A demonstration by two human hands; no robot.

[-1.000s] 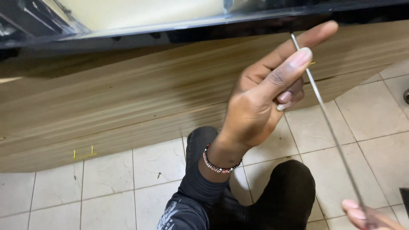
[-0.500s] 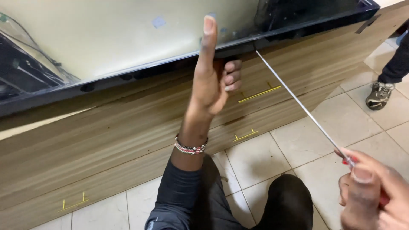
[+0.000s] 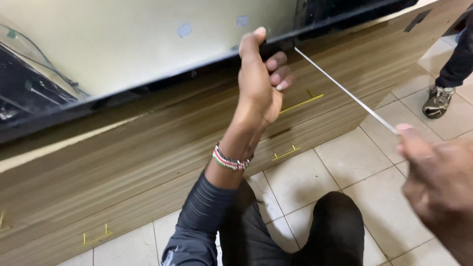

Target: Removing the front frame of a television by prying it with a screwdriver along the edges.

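My left hand (image 3: 261, 79) is raised against the black lower edge of a large flat screen (image 3: 148, 49) that lies on a wooden counter; its fingers are curled and the thumb points up at the frame. A beaded bracelet (image 3: 229, 160) circles that wrist. My right hand (image 3: 436, 182), blurred at the lower right, pinches the near end of a long thin pale strip (image 3: 345, 91). The strip runs up and left to the screen's edge beside my left fingers.
The wood-grain counter front (image 3: 148, 167) has slim yellow handles (image 3: 300, 103). Below is a pale tiled floor (image 3: 354, 157). My knees in dark trousers (image 3: 335, 221) rest on it. Another person's leg and shoe (image 3: 438, 101) stand at the far right.
My left hand rose from an open gesture to the screen's lower edge and curled there. My right hand stayed on the strip, coming closer into view as my view shifted.
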